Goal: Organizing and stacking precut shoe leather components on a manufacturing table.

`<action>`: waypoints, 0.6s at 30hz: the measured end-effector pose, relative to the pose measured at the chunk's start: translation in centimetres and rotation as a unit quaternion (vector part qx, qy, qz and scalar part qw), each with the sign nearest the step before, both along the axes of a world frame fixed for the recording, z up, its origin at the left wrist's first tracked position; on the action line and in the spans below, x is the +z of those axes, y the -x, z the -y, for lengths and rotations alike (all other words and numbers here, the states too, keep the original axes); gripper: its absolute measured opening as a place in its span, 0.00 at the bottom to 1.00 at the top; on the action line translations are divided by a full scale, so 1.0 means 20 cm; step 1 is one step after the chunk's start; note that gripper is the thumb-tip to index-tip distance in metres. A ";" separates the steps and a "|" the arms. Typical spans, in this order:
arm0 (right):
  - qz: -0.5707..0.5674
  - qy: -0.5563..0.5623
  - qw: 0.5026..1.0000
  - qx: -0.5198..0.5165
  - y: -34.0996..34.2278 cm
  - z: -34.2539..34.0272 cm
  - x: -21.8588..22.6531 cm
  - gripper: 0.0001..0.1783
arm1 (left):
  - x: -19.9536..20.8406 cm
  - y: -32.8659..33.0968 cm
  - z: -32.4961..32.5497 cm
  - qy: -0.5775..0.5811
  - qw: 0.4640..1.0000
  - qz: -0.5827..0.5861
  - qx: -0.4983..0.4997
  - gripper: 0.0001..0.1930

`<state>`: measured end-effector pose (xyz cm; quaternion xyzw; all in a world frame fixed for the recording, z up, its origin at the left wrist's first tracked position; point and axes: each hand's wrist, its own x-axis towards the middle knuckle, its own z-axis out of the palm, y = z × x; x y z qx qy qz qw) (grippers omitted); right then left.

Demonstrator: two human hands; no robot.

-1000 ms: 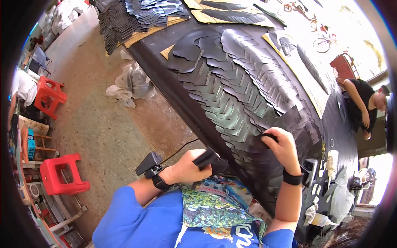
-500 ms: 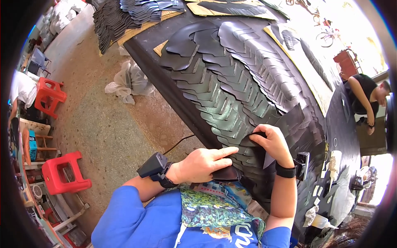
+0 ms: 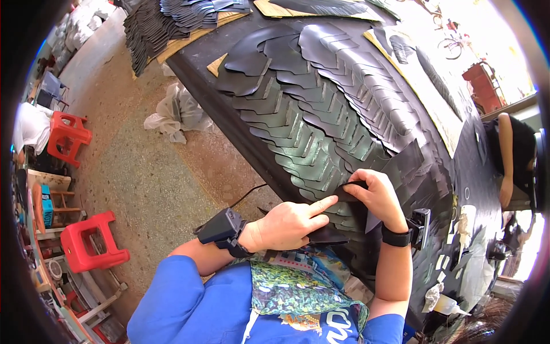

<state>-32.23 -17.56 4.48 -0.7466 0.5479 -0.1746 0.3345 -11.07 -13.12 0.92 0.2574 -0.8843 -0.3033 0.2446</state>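
Note:
Overlapping rows of dark leather-like cut pieces cover the near part of the black table. At the near end of the left row, my right hand pinches the edge of a black cut piece between thumb and fingers. My left hand is just left of it, its index finger stretched toward that piece. Under the left hand's curled fingers a second dark piece sticks out, seemingly held there; the thumb is hidden. Both wrists carry black strapped devices.
Stacks of dark pieces lie on a board at the far left corner. Another board with black pieces runs along the right. A squeeze bottle lies at lower right. Red stools stand on the floor; a person is at right.
My left hand has shifted slightly right and up, its index fingertip closer to the right hand; the dark piece under it moved along. My right hand keeps its pinch. The person at right changed posture.

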 end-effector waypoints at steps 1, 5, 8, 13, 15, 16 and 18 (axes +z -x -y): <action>0.023 -0.005 1.000 -0.014 -0.01 0.00 0.00 0.11 | 0.00 0.00 0.00 -0.003 1.000 0.001 0.003 0.13; 0.011 -0.001 0.999 -0.053 -0.03 -0.01 -0.01 0.09 | 0.01 0.00 0.00 -0.021 1.000 0.012 -0.001 0.13; -0.021 0.044 0.998 -0.049 -0.04 -0.02 -0.03 0.08 | 0.01 0.00 -0.01 -0.023 1.000 0.014 0.004 0.13; -0.066 0.048 0.995 -0.051 -0.06 -0.01 -0.03 0.09 | 0.01 0.00 0.00 -0.024 0.999 0.025 0.008 0.13; -0.086 0.069 0.993 -0.052 -0.06 -0.01 -0.04 0.09 | 0.00 0.00 0.00 -0.025 0.999 0.023 0.008 0.13; -0.106 0.089 0.989 -0.052 -0.07 -0.02 -0.04 0.09 | 0.00 0.00 0.00 -0.025 0.999 0.022 0.008 0.13; -0.148 0.113 0.981 -0.050 -0.09 -0.02 -0.02 0.10 | 0.01 0.00 0.00 -0.024 1.000 0.018 0.008 0.13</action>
